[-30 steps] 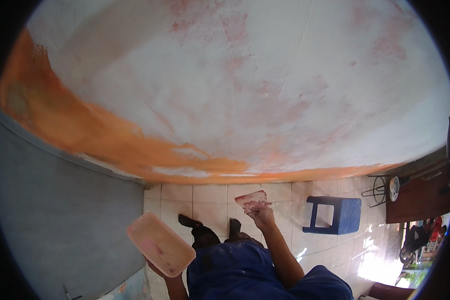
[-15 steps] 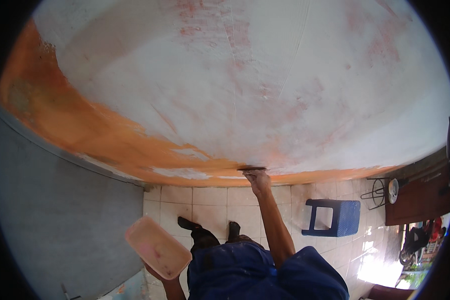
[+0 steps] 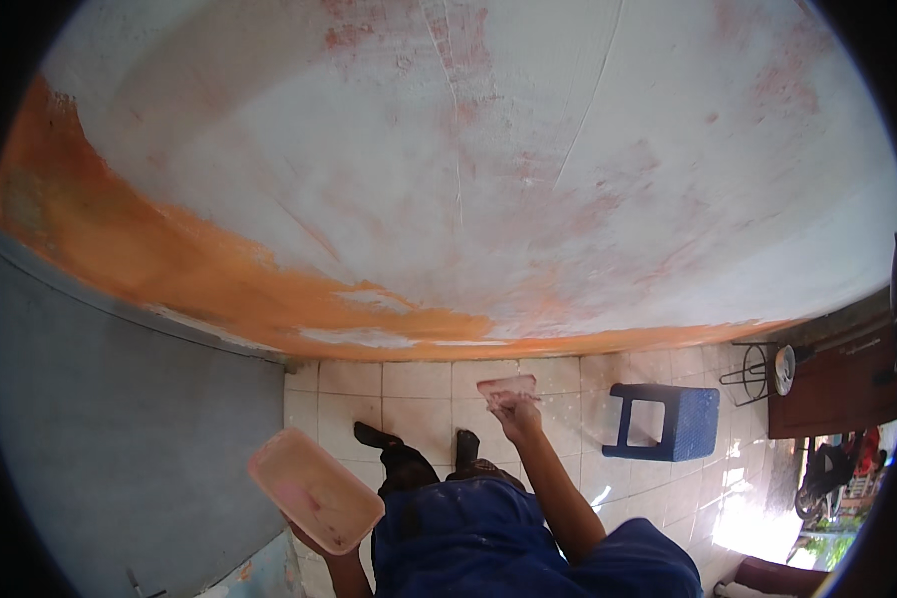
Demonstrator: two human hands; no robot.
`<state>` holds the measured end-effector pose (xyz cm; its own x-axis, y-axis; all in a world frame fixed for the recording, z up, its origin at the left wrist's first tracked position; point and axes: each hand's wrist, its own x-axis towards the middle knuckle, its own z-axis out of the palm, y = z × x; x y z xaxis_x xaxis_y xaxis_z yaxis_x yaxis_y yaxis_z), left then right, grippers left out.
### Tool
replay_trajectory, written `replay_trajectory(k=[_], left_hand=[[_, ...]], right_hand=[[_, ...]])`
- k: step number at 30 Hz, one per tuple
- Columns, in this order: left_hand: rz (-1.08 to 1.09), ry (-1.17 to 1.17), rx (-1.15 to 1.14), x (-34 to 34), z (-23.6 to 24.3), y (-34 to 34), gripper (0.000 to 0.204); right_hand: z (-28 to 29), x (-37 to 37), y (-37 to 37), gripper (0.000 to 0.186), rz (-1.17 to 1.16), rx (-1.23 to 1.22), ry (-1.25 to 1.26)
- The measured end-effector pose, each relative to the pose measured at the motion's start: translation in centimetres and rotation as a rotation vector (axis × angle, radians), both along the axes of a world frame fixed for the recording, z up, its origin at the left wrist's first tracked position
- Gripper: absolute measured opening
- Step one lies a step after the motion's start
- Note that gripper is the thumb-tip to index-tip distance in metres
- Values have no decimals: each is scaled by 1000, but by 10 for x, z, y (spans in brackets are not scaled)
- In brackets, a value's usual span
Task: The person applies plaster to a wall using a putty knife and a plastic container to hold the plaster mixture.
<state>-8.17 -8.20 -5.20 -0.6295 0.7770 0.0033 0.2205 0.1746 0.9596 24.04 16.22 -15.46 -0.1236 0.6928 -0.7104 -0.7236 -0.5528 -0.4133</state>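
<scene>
In my right hand [image 3: 517, 420] is a flat, pink-stained scraper [image 3: 504, 387], held in closed fingers below the wall's lower edge as seen in the view. The wall [image 3: 429, 199] has patchy white plaster with reddish smears and bare orange paint along its bottom and left. My left hand [image 3: 309, 533], mostly hidden underneath, holds a pale pink rectangular plastic container [image 3: 314, 490] with smeared residue inside. My blue-clad body and dark feet show between the two hands.
A grey door or panel [image 3: 120, 399] borders the left. On the tiled floor [image 3: 414, 384] at right stand a blue plastic stool [image 3: 690, 424] and a black metal stand [image 3: 746, 374] with a metal bowl. A brown wooden door [image 3: 832, 379] and a motorbike [image 3: 827, 478] are farther right.
Half a second ago my right hand had the scraper raised against the orange-white edge of the wall. Now it is lower, the scraper's face showing again. The container has barely moved.
</scene>
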Motion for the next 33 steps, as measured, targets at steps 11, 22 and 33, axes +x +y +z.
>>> replay_trajectory(k=[11,22,33], left_hand=[[111,72,16,-5,-4,-5,67],[89,-224,133,1,4,-3,67],[320,-717,316,39,92,40,65]], right_hand=[[74,-18,89,18,-53,436,76],[36,-2,7,26,-35,57,90],[81,-15,119,18,-80,234,-111]])
